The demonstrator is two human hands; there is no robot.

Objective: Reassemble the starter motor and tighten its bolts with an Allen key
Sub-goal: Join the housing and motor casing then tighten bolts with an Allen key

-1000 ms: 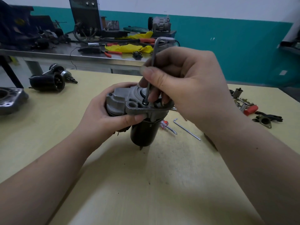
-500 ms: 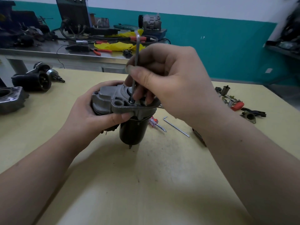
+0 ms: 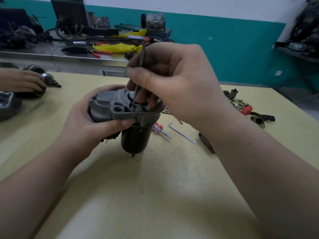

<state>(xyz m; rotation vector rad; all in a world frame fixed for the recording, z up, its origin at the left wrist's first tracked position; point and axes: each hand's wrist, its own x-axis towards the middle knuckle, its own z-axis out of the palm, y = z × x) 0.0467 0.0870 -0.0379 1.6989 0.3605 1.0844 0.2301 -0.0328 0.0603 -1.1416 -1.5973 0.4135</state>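
On the yellow table, near its middle: the starter motor [image 3: 127, 116] stands on end, black body down on a small tip, grey housing up.
Left hand [image 3: 89, 121]: fingers and thumb curled round the side of the housing, thumb pressed under its flange; this grip is all that keeps the motor upright.
Right hand [image 3: 172, 87]: fingers closed round the long shaft of the Allen key [image 3: 140, 66], short arm on top, tip seated in a bolt [image 3: 133, 106] on the housing face.
Step, as I judge it: spinning the bolt down, not yet a final hard pull.
Risk, tipping: the motor balances on a narrow point; a sideways push from the key could roll it out of the left hand.
Risk, slipping: if the key leans off the bolt's line, it may jump out and round the socket, or strike the fingertips resting just beside the bolt.
Risk, cross-threading: forcing a bolt that starts crooked would damage the housing thread.
Risk, clutter: a screwdriver [image 3: 161, 130] and a spare key [image 3: 182, 133] lie just beside the motor; a fall would land on them.
Far left: another person's hand [image 3: 22, 81] rests on a second motor part, well apart.
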